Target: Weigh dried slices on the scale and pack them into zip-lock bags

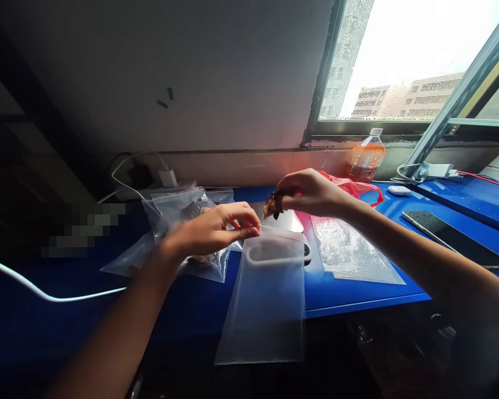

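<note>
My left hand (222,227) pinches the top left corner of a frosted plastic bag (270,310), which hangs down past the front edge of the blue table. Above the bag's top edge, my right hand (305,191) is closed on a brown, crumpled, dried-looking piece (274,205); its exact kind I cannot make out. The piece is apart from the bag. Left of the bag, beneath and behind my left hand, lie clear plastic bags (210,263) with brownish contents. Flat empty-looking clear bags (353,252) lie to the right, under my right forearm.
A red plastic bag (360,191) lies behind my right wrist, near a bottle of orange drink (366,155). On the right are a phone (453,238), a white earphone case (399,191) and a charger (438,170). A white cable (58,299) crosses the left side.
</note>
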The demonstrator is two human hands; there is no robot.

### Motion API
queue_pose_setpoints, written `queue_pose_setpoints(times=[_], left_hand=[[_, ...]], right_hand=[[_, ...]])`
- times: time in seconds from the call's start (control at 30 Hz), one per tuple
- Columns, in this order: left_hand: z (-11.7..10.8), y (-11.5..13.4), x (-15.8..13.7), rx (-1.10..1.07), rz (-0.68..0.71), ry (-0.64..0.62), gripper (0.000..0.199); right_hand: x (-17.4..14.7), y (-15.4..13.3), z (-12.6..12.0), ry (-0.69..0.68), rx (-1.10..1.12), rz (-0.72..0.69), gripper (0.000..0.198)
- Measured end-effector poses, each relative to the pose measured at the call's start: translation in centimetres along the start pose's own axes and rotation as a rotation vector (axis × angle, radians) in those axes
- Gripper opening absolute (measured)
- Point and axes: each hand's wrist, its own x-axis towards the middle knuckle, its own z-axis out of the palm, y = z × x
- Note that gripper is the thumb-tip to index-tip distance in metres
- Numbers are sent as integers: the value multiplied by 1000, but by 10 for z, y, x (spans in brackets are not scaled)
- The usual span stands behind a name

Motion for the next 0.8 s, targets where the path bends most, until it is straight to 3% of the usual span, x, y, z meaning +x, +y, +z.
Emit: queue_pose_setpoints(times=[0.17,0.37,0.5,0.67,0.8], left_hand=[[10,-5,6,-12,-37,89,22],[16,-7,10,-157,-112,169,21],[18,-7,12,-219,-160,257,20],[18,-12,15,-300,-168,376,16],[17,-13,15,-352,-239,453,21]], right_hand=[[-21,-6,-5,-171,-9,-149,19],[-25,8,-6,-399,349,-194,28],[-34,18,1,-305,536,-110,37],[-41,27,11,-178,531,-30,36],[-40,33,16,-188,515,70,31]])
